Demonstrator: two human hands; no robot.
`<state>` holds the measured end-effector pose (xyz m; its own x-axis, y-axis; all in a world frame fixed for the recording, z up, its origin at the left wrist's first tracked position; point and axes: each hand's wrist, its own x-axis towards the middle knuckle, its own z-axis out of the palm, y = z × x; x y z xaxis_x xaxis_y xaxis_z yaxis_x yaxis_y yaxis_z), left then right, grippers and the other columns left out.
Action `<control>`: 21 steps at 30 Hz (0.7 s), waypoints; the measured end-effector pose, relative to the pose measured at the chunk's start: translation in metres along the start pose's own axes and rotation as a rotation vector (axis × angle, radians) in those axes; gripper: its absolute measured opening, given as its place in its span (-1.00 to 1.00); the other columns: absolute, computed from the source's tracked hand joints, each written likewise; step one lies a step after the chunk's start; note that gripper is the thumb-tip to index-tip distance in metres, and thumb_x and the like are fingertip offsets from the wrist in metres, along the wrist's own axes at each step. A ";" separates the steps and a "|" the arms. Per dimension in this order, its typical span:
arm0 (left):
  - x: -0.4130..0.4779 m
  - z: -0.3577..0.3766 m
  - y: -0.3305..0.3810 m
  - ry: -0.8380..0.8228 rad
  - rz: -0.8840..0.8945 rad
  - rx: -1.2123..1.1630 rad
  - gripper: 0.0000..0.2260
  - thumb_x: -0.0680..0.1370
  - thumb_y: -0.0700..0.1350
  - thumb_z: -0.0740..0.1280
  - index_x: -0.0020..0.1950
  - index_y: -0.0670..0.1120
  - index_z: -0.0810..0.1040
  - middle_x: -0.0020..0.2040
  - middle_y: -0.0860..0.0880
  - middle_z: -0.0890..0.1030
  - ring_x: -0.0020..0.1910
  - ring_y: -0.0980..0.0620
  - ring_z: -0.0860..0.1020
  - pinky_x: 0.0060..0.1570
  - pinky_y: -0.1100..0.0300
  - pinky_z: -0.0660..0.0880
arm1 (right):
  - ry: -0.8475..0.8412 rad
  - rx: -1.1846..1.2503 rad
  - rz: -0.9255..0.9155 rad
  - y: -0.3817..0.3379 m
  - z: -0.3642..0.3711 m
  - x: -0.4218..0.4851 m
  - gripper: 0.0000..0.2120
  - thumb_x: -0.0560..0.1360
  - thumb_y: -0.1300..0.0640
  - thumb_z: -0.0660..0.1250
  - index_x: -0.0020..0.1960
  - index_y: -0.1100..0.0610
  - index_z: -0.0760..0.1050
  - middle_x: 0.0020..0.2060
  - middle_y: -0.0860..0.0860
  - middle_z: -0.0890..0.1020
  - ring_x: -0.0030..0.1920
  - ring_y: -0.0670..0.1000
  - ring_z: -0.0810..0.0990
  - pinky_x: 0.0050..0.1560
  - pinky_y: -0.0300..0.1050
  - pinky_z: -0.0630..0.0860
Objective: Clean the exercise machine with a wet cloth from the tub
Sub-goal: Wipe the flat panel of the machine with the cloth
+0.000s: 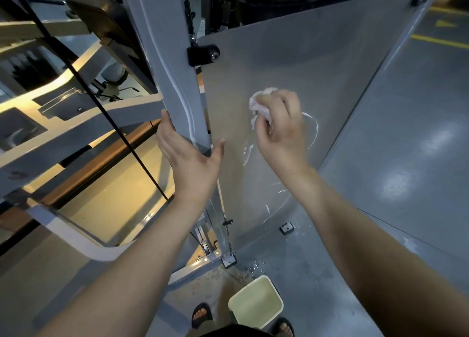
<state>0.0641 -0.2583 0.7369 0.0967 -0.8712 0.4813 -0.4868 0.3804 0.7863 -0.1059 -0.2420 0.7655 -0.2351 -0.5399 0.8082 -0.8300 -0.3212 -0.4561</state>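
Observation:
The exercise machine has a grey upright post (162, 57) and a large grey side panel (304, 52). My right hand (281, 131) grips a bunched white wet cloth (258, 105) and presses it against the panel's middle. White soapy streaks (247, 154) curve across the panel around and below the cloth. My left hand (187, 159) rests against the post's edge with straight fingers, the thumb spread toward the panel. A pale yellow-green tub (256, 302) stands on the floor below, between my feet.
A black cable (101, 103) runs diagonally across the machine's frame on the left. A black bracket with a bolt (203, 55) joins post and panel. Water drops (253, 267) lie on the grey floor near the tub. My sandalled feet (201, 315) stand beside the tub.

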 end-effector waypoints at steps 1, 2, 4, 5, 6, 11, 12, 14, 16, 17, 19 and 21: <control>0.000 0.000 0.000 -0.002 0.000 0.006 -0.01 0.45 -0.02 0.59 0.62 -0.23 -0.02 0.53 -0.22 0.16 0.57 -0.12 0.14 0.56 -0.20 0.18 | 0.039 0.006 0.040 -0.005 0.003 -0.001 -0.71 0.48 0.42 0.28 0.13 0.24 0.62 0.10 0.10 0.53 0.15 0.02 0.54 0.14 -0.22 0.48; 0.000 0.000 0.001 -0.003 -0.002 0.009 -0.01 0.46 -0.03 0.59 0.62 -0.23 -0.02 0.53 -0.22 0.16 0.57 -0.13 0.14 0.55 -0.20 0.18 | 0.031 0.003 0.037 -0.007 0.008 -0.009 -0.71 0.48 0.43 0.28 0.15 0.26 0.61 0.12 0.09 0.51 0.15 0.03 0.53 0.16 -0.20 0.49; -0.001 0.000 0.001 0.005 0.009 0.007 -0.02 0.46 -0.04 0.59 0.62 -0.24 -0.01 0.52 -0.23 0.16 0.57 -0.12 0.13 0.56 -0.21 0.17 | -0.118 -0.004 -0.073 -0.002 0.016 -0.034 -0.71 0.49 0.45 0.29 0.17 0.29 0.61 0.15 0.14 0.52 0.14 0.14 0.56 0.20 -0.01 0.53; -0.002 0.000 0.001 0.008 0.015 0.008 -0.02 0.46 -0.05 0.59 0.62 -0.24 -0.01 0.52 -0.23 0.15 0.57 -0.09 0.11 0.56 -0.21 0.16 | -0.219 -0.012 -0.130 0.002 0.015 -0.042 -0.72 0.49 0.45 0.30 0.16 0.29 0.62 0.13 0.18 0.55 0.12 0.20 0.58 0.19 0.06 0.53; -0.002 0.000 0.001 0.007 0.015 0.009 -0.02 0.46 -0.05 0.58 0.62 -0.24 -0.02 0.53 -0.23 0.15 0.56 -0.06 0.09 0.56 -0.21 0.15 | -0.283 -0.025 -0.162 0.007 0.012 -0.044 -0.72 0.49 0.44 0.30 0.15 0.27 0.63 0.10 0.19 0.57 0.10 0.22 0.59 0.19 0.06 0.52; 0.000 0.000 0.000 -0.007 0.015 0.016 -0.01 0.45 -0.04 0.59 0.62 -0.20 -0.03 0.53 -0.22 0.16 0.57 -0.14 0.13 0.56 -0.23 0.16 | 0.005 0.025 0.021 -0.008 0.000 -0.001 -0.71 0.46 0.44 0.29 0.11 0.24 0.62 0.09 0.12 0.54 0.14 0.04 0.55 0.12 -0.19 0.50; -0.001 0.000 0.000 -0.008 0.017 0.018 -0.01 0.45 -0.03 0.59 0.62 -0.20 -0.03 0.53 -0.21 0.16 0.57 -0.14 0.13 0.56 -0.22 0.16 | 0.059 0.026 0.067 -0.011 0.002 0.002 -0.71 0.46 0.43 0.29 0.12 0.23 0.62 0.10 0.11 0.54 0.13 0.02 0.55 0.10 -0.23 0.48; -0.001 0.000 -0.002 -0.006 0.029 0.014 -0.01 0.45 -0.04 0.59 0.61 -0.18 -0.03 0.52 -0.21 0.16 0.57 -0.14 0.14 0.54 -0.23 0.19 | 0.040 0.017 0.042 -0.010 0.010 -0.009 -0.69 0.45 0.45 0.29 0.14 0.25 0.61 0.11 0.12 0.53 0.14 0.08 0.55 0.14 -0.13 0.51; 0.000 0.001 -0.003 0.004 0.035 0.009 -0.02 0.45 -0.03 0.59 0.61 -0.12 -0.04 0.52 -0.20 0.17 0.56 -0.15 0.16 0.52 -0.25 0.22 | -0.142 0.008 -0.056 0.000 0.018 -0.036 -0.68 0.45 0.47 0.31 0.15 0.24 0.60 0.11 0.16 0.55 0.14 0.18 0.57 0.19 0.04 0.52; 0.000 0.001 -0.003 0.003 0.035 0.012 -0.03 0.46 -0.03 0.58 0.61 -0.11 -0.04 0.52 -0.20 0.16 0.56 -0.15 0.16 0.52 -0.26 0.23 | -0.238 -0.015 -0.098 0.006 0.017 -0.045 -0.69 0.47 0.45 0.33 0.15 0.22 0.60 0.10 0.16 0.57 0.14 0.21 0.59 0.19 0.08 0.52; 0.000 0.001 -0.003 -0.004 0.028 0.015 -0.02 0.46 -0.02 0.58 0.61 -0.14 -0.04 0.52 -0.20 0.16 0.56 -0.15 0.15 0.52 -0.26 0.22 | -0.307 -0.025 -0.125 0.014 0.011 -0.044 -0.72 0.48 0.43 0.34 0.14 0.22 0.62 0.08 0.16 0.58 0.12 0.21 0.60 0.19 0.05 0.52; 0.000 0.001 -0.002 -0.012 0.018 0.013 -0.02 0.46 -0.02 0.58 0.61 -0.14 -0.05 0.53 -0.20 0.15 0.57 -0.14 0.15 0.53 -0.24 0.21 | -0.197 0.014 -0.048 0.011 0.004 -0.026 -0.73 0.47 0.42 0.29 0.11 0.23 0.62 0.08 0.15 0.57 0.16 0.10 0.59 0.17 -0.02 0.54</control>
<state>0.0646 -0.2589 0.7348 0.0777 -0.8677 0.4910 -0.4995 0.3924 0.7724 -0.1069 -0.2349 0.7377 -0.0905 -0.6650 0.7414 -0.8304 -0.3606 -0.4248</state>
